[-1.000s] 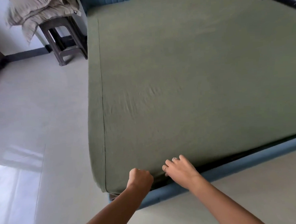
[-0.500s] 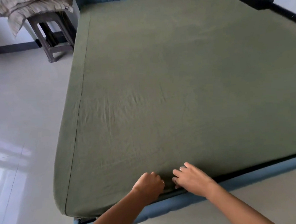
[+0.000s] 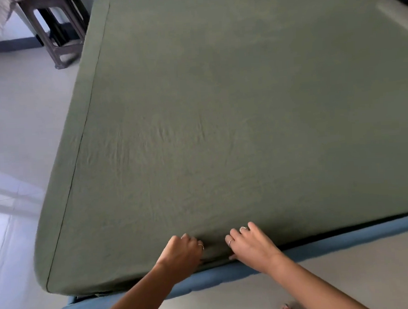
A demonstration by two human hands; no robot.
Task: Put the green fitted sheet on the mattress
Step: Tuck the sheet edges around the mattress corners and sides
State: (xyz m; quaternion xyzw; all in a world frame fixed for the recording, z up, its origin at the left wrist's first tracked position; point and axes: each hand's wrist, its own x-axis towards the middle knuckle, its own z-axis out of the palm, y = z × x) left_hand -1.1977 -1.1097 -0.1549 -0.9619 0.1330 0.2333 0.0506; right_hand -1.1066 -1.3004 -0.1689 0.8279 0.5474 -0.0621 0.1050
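Bed, green sheet under curled fingers

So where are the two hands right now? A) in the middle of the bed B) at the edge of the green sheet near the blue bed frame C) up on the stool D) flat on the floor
B: the left hand and right hand both sit at the near edge of the green sheet, just above the blue bed frame.

Left hand fingers curled under, right hand fingers bent down, both forearms extended
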